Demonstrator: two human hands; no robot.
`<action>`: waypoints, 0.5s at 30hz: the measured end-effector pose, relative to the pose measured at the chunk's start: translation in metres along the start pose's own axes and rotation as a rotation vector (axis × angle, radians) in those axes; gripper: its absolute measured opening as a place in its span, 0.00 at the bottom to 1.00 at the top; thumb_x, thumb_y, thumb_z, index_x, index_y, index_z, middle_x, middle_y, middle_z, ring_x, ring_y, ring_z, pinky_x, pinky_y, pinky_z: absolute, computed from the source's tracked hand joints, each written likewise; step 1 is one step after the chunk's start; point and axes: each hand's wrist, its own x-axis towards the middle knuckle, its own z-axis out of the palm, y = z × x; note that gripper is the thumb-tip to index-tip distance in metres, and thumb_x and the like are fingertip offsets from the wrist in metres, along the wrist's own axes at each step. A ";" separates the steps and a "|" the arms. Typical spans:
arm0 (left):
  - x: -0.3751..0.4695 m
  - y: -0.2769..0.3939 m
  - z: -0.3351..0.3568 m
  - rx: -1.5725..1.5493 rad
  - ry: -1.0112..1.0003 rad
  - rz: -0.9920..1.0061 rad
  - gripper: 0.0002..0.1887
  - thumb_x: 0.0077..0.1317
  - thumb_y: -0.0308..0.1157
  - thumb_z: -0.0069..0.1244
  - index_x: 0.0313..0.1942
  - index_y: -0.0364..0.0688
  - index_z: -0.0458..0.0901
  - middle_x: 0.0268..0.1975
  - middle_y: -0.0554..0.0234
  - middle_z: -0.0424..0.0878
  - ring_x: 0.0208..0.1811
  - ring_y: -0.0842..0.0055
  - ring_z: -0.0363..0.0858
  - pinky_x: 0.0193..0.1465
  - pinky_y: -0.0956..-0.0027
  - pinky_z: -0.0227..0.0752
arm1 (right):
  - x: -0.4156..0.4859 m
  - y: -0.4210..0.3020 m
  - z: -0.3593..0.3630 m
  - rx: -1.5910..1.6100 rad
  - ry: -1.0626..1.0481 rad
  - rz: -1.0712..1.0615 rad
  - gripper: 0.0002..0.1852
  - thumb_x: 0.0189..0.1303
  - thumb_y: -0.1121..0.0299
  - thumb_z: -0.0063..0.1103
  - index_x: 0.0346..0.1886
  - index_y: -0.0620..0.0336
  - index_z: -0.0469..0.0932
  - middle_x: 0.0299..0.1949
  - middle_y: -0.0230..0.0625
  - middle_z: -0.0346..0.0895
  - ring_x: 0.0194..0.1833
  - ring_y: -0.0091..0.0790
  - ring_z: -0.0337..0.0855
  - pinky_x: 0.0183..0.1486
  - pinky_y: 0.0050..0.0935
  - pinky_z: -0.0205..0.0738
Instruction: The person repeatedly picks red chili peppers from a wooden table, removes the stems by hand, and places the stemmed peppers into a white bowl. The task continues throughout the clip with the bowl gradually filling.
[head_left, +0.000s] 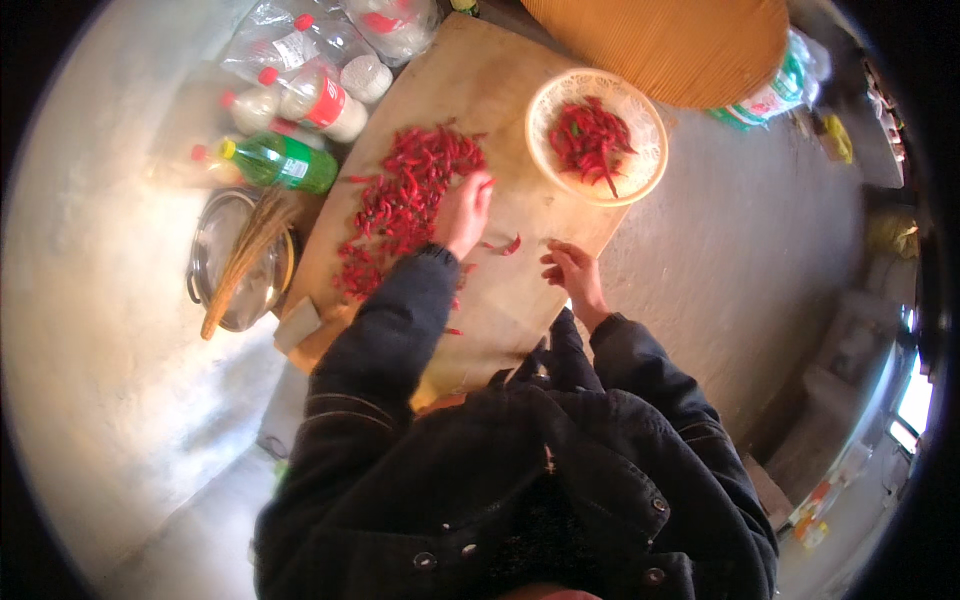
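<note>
A heap of red chili peppers (420, 176) spreads over the left part of a wooden board (517, 300). My left hand (471, 206) is at the heap's right edge, its fingers closed around a red chili pepper (488, 183). A single curved chili (512, 245) lies on the board between my two hands. My right hand (574, 271) hovers by the board's right edge with fingers bent; whether it holds anything small cannot be told. Beyond it, a round patterned plastic basket (533, 142) holds a smaller pile of red chilies (589, 139) with a bit of green.
Left of the board are a green plastic bottle (289, 161), several bottles with red caps and a pot with a glass lid (262, 281), a straw whisk broom (240, 262) across it. A round ribbed orange-brown surface (667, 45) rises behind the basket. A pale block (298, 324) sits at the board's left corner.
</note>
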 end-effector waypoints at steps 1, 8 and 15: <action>0.016 0.015 0.006 -0.053 -0.034 0.023 0.10 0.71 0.30 0.51 0.50 0.40 0.79 0.36 0.43 0.85 0.39 0.50 0.85 0.38 0.55 0.76 | -0.003 0.009 0.002 -0.041 -0.022 -0.005 0.16 0.72 0.68 0.54 0.56 0.69 0.77 0.39 0.41 0.84 0.31 0.29 0.84 0.34 0.25 0.78; 0.078 0.069 -0.007 -0.298 0.016 0.158 0.15 0.70 0.27 0.53 0.56 0.39 0.80 0.45 0.53 0.89 0.40 0.70 0.88 0.43 0.69 0.81 | -0.001 0.052 0.025 -0.490 -0.138 -0.064 0.11 0.65 0.70 0.59 0.47 0.64 0.83 0.32 0.39 0.85 0.30 0.32 0.87 0.36 0.28 0.82; -0.019 -0.020 -0.058 -0.002 -0.047 -0.156 0.04 0.65 0.25 0.53 0.39 0.40 0.82 0.33 0.49 0.85 0.34 0.59 0.86 0.35 0.62 0.77 | 0.035 0.062 0.085 -1.040 -0.250 -0.720 0.10 0.60 0.71 0.62 0.44 0.55 0.82 0.46 0.43 0.80 0.41 0.49 0.84 0.42 0.43 0.80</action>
